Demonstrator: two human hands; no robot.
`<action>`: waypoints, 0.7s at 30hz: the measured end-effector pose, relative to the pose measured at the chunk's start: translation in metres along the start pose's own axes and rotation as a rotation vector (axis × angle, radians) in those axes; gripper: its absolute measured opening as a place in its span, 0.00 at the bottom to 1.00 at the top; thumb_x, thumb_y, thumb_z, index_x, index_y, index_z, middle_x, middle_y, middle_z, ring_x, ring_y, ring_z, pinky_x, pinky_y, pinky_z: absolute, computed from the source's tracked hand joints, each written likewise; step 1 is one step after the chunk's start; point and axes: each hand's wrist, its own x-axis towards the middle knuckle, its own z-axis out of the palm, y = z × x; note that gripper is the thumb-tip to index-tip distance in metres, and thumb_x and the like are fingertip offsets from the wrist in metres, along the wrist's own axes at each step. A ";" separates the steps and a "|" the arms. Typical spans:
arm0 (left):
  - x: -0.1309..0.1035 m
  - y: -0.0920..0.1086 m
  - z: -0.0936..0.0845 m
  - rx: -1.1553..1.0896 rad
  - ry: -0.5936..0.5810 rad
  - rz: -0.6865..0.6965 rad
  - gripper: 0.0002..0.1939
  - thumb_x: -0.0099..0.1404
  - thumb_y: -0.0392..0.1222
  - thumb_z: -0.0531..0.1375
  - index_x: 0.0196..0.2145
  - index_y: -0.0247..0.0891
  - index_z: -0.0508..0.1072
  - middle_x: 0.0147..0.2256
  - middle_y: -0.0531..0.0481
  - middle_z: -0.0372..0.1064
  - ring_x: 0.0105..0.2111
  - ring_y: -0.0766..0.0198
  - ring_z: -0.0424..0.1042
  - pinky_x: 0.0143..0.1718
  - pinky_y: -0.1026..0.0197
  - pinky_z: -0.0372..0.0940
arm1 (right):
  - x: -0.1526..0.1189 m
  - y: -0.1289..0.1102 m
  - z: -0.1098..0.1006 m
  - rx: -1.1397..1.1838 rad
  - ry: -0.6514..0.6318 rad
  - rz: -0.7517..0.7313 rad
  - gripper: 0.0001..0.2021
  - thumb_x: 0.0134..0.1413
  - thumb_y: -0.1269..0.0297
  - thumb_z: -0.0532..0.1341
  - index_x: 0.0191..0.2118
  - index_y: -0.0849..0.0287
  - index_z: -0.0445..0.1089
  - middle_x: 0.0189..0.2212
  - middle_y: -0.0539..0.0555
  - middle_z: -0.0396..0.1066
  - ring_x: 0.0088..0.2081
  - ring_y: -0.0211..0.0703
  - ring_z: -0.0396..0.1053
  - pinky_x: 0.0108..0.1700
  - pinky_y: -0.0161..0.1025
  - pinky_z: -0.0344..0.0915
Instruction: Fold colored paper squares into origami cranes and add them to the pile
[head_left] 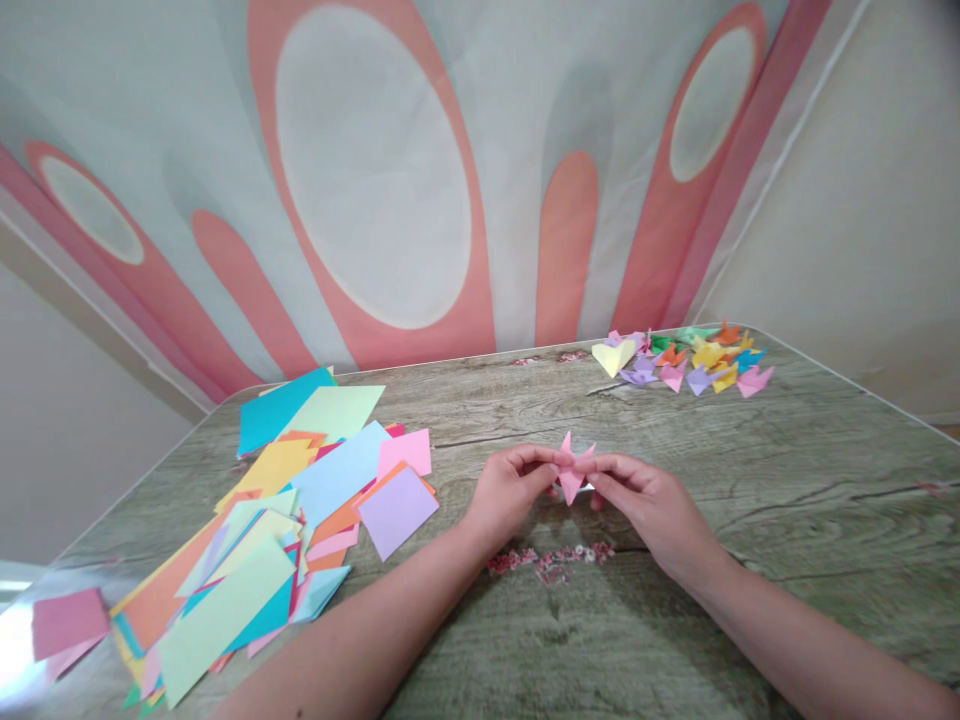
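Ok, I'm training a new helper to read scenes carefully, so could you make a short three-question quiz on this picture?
1. True or false: the loose paper sheets lie on the table to the person's right.
2. What colour is the folded paper held between the left hand and the right hand? A) green B) pink C) blue
3. Fill in: the small folded shapes lie near the table's far ____ corner.

Key: 1. False, to the left; 2. B; 3. right.

Passable tabletop (810, 480) rightward, paper heap (262, 540) leftward
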 end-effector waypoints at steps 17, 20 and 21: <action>0.001 0.007 -0.009 -0.008 -0.030 0.034 0.11 0.53 0.42 0.66 0.35 0.34 0.79 0.36 0.46 0.77 0.35 0.63 0.74 0.41 0.61 0.67 | 0.004 -0.002 -0.002 0.067 0.024 -0.032 0.14 0.50 0.55 0.64 0.40 0.57 0.75 0.39 0.54 0.77 0.42 0.46 0.72 0.48 0.42 0.65; 0.002 0.006 -0.010 -0.023 -0.066 0.040 0.11 0.53 0.42 0.67 0.34 0.34 0.78 0.35 0.47 0.76 0.34 0.64 0.74 0.41 0.62 0.66 | 0.004 -0.002 -0.003 0.045 0.019 -0.042 0.12 0.51 0.56 0.64 0.39 0.57 0.75 0.38 0.53 0.76 0.42 0.45 0.71 0.48 0.42 0.64; 0.002 0.006 -0.011 -0.027 -0.076 0.044 0.12 0.53 0.42 0.67 0.34 0.33 0.78 0.34 0.47 0.76 0.34 0.64 0.74 0.41 0.62 0.66 | 0.004 -0.002 -0.004 0.043 0.020 -0.044 0.12 0.51 0.56 0.64 0.39 0.57 0.75 0.37 0.53 0.76 0.42 0.45 0.71 0.48 0.41 0.64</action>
